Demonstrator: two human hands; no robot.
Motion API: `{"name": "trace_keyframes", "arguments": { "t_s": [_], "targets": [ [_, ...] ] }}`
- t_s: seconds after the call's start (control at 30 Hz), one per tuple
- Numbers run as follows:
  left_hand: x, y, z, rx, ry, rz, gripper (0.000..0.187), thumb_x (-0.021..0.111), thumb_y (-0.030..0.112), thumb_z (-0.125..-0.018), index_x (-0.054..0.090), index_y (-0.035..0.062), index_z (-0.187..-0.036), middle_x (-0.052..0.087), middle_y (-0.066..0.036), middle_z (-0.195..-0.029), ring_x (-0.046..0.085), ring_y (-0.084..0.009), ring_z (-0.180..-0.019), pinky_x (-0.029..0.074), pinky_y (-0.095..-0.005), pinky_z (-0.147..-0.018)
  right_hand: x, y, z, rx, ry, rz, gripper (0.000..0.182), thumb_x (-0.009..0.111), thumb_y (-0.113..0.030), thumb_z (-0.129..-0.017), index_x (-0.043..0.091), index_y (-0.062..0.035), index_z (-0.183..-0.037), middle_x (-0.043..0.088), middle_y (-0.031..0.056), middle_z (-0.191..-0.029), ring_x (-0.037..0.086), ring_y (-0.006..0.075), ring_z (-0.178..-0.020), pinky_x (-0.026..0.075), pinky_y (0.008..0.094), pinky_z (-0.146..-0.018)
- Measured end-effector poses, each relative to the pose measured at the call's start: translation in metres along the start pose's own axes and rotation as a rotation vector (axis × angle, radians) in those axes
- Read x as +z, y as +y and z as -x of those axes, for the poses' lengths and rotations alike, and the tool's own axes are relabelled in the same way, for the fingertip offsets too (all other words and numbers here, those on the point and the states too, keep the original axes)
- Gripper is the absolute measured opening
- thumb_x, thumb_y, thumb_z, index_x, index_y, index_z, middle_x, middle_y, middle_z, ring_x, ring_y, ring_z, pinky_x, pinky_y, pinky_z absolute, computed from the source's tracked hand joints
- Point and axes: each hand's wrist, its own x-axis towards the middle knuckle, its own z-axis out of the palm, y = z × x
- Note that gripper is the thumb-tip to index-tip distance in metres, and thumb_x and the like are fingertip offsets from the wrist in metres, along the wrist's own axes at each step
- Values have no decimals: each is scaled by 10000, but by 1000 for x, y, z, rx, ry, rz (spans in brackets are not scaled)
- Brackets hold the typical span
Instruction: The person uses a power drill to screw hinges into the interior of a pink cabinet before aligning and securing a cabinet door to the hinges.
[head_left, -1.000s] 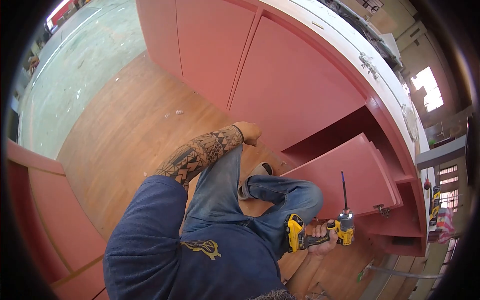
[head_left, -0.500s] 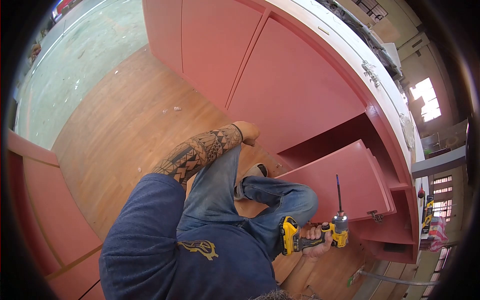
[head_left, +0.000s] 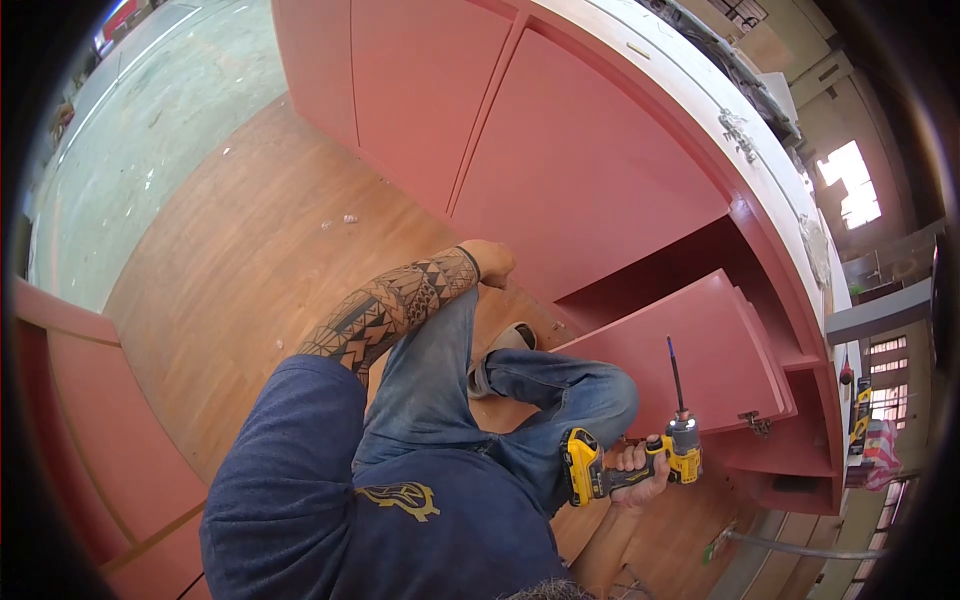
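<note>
My left hand (head_left: 492,262) is closed, beside the lower edge of a pink cabinet door (head_left: 590,160); whatever it may hold is hidden. My right hand (head_left: 640,482) grips a yellow and black cordless driver (head_left: 683,450) by its handle. The driver's light is on, and its long dark bit with a blue tip points up in the view, in front of an open pink door panel (head_left: 680,355). A metal hinge (head_left: 755,424) sits on the panel's edge, right of the driver.
My bent legs (head_left: 560,390) are between my hands, over the wooden floor (head_left: 240,240). A white countertop (head_left: 700,95) runs along the cabinet's top. At the left stands another pink cabinet (head_left: 100,400). A red and white striped bag (head_left: 880,455) is at the far right.
The view has shifted slightly. The driver in my right hand sits a little higher and further left, and the open panel appears slightly higher. My left hand stays almost in place.
</note>
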Motion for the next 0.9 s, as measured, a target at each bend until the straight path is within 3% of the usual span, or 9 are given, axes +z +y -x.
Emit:
{"name": "trace_keyframes", "arguments": {
  "t_s": [0.07, 0.37, 0.47, 0.53, 0.67, 0.73, 0.77, 0.8, 0.9],
  "targets": [
    [-3, 2, 2, -5, -18, 10, 417, 696, 356, -931, 759, 19, -1167, 731, -231, -1203, 686, -395, -1153, 549, -501, -983, 7, -1, 0, -7, 45, 54, 391, 628, -378, -1019, 590, -55, -1235, 521, 7, -771, 514, 135, -653, 460, 305, -616],
    [3, 0, 3, 42, 63, -34, 354, 701, 297, -941, 758, 21, -1156, 745, -220, -1180, 706, -390, -1134, 578, -486, -947, 12, -1, 7, -8, 49, 49, 434, 613, -366, -1018, 560, -32, -1290, 527, 23, -785, 547, 148, -714, 498, 298, -657],
    [-15, 17, 10, 236, 254, 53, 326, 681, 312, -969, 737, 39, -1139, 750, -202, -1080, 709, -404, -1037, 572, -493, -905, 19, -3, 10, -3, 70, 92, 443, 616, -368, -1012, 561, -31, -1296, 543, 27, -796, 547, 152, -714, 495, 297, -661],
    [-36, 43, 31, 407, 520, 239, 284, 679, 302, -987, 740, 59, -1121, 753, -188, -1021, 713, -408, -984, 584, -474, -860, 22, -8, 7, -35, 47, 113, 443, 612, -361, -1012, 559, -32, -1304, 565, 33, -816, 558, 155, -735, 499, 299, -687],
    [-80, 102, 84, 671, 541, 249, 301, 702, 261, -972, 716, 70, -1204, 756, -148, -1024, 724, -372, -969, 591, -450, -863, 60, -20, -2, -251, 63, 183, 437, 621, -296, -1004, 533, -38, -1345, 566, 32, -859, 549, 138, -783, 481, 308, -758],
    [-112, 149, 114, 810, 561, 277, 404, 747, 255, -932, 690, 65, -1284, 716, -166, -1138, 704, -368, -1051, 584, -450, -907, 75, -38, -27, -358, -10, 216, 426, 591, -218, -1021, 516, -16, -1389, 549, 43, -954, 520, 131, -822, 459, 307, -770],
    [-126, 174, 126, 884, 581, 305, 458, 774, 267, -914, 678, 60, -1312, 678, -193, -1243, 676, -383, -1132, 576, -460, -929, 96, -49, -43, -449, -143, 144, 480, 594, -115, -1005, 515, 11, -1461, 619, 98, -1324, 588, 156, -946, 505, 322, -847],
    [-138, 198, 135, 901, 570, 293, 458, 774, 267, -914, 678, 60, -1312, 678, -193, -1243, 676, -383, -1132, 576, -460, -929, 106, -55, -59, -500, -122, 215, 487, 606, -121, -1007, 513, 13, -1466, 613, 97, -1351, 596, 156, -1013, 504, 330, -903],
    [-159, 249, 139, 1007, 781, 162, 715, 821, 276, -885, 525, 58, -1499, 563, -222, -1433, 561, -381, -1324, 469, -522, -1105, 184, -77, -88, -673, -41, 442, 506, 665, -174, -1037, 509, 26, -1476, 575, 117, -1455, 576, 212, -1303, 448, 391, -1123]
  ]
}}
